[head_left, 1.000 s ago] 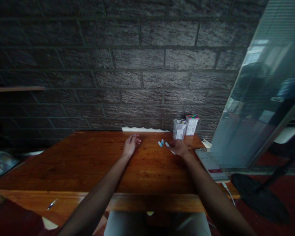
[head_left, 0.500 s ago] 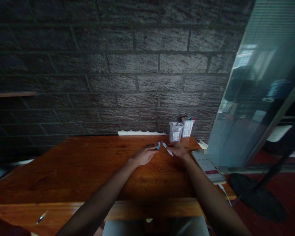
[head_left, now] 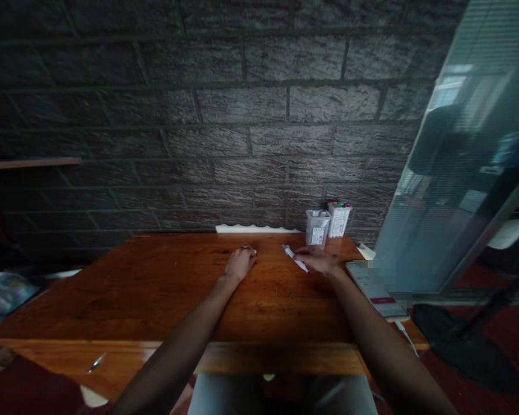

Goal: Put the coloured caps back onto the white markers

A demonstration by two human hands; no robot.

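Note:
My right hand (head_left: 316,259) is closed on a slim white marker (head_left: 297,260) just above the wooden table, right of the middle. The marker slants, its far end up and to the left, its near end down and to the right. To the left of it, apart from the marker, my left hand (head_left: 241,260) lies low over the table with fingers curled. A small pale bit of the marker cap (head_left: 255,252) peeks out at its fingertips; the rest is hidden. Behind my right hand stands a clear plastic marker box (head_left: 318,227) holding a few markers.
A second box full of coloured markers (head_left: 339,219) stands beside the first, against the brick wall (head_left: 263,104). A phone (head_left: 378,291) with a white cable lies by the right edge of the wooden table (head_left: 125,288). A white wavy-edged strip (head_left: 255,229) runs along the back.
My left hand has moved left, away from the marker, with the turquoise cap in its fingers now mostly hidden. My right hand keeps hold of the marker. The view has shifted slightly.

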